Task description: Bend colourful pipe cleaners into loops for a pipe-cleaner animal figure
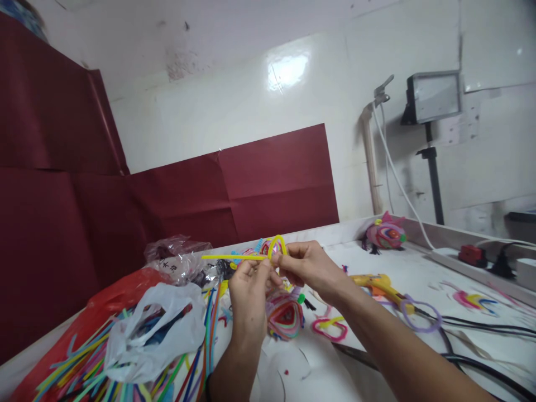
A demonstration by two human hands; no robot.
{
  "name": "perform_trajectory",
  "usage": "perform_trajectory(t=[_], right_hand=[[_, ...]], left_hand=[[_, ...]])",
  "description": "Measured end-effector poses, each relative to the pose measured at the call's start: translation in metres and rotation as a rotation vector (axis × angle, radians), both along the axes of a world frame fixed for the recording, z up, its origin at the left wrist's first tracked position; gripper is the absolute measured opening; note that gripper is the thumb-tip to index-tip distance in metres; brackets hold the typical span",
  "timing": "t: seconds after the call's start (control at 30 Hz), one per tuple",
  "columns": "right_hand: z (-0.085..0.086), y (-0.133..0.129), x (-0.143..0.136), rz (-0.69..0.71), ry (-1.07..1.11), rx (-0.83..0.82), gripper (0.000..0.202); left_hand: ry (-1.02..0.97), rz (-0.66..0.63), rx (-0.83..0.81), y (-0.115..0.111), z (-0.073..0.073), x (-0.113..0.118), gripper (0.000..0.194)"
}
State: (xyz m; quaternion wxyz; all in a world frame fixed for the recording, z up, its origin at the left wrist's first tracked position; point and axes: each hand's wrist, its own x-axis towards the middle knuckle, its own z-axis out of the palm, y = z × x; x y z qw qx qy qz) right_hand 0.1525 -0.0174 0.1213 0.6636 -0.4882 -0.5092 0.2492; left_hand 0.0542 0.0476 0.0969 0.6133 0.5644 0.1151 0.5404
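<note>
Both hands meet above the middle of the table around a yellow pipe cleaner (234, 257). One end of it runs straight out to the left; the other is bent into a loop. My left hand (250, 290) is closed on the stem with thumb and fingers, just below the loop. With thumb and fingertips, my right hand (307, 265) pinches the loop's right side. Below the hands lies a colourful ornament (285, 317) of coiled pipe cleaners, with a green pompom at its edge. A pink pipe cleaner loop (330, 329) rests to its right.
Bundled pipe cleaners (90, 363) fill the left side, partly under a white plastic bag (157, 329). On the right are a yellow glue gun (387, 287), a purple loop (422, 324) and black cables. A finished-looking pink ornament (385, 231) sits near the back edge.
</note>
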Motion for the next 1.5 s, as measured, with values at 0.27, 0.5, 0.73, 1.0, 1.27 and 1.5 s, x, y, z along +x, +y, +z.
perform_trajectory(t=[0.27,0.5,0.73,1.0,1.27,1.5], right_hand=[[0.007,-0.01,0.013,-0.006,0.001,-0.008,0.023],[0.004,-0.004,0.004,-0.043,-0.065,-0.027,0.021],[0.0,0.001,0.002,-0.094,-0.115,0.049,0.021],[-0.005,0.003,0.004,-0.115,-0.196,0.099,0.018],[-0.01,0.006,0.008,-0.208,-0.329,0.061,0.023],[-0.013,0.009,0.005,-0.134,-0.256,0.083,0.02]], left_hand=[[-0.047,-0.05,-0.114,-0.002,0.006,-0.002,0.019],[0.001,-0.061,-0.088,-0.003,0.001,-0.001,0.018],[0.042,0.017,0.001,-0.007,0.001,0.001,0.016],[0.071,0.046,0.004,-0.01,0.003,0.0,0.016],[0.112,0.081,-0.004,-0.005,-0.001,0.002,0.019],[0.105,0.113,0.027,-0.005,-0.002,0.003,0.015]])
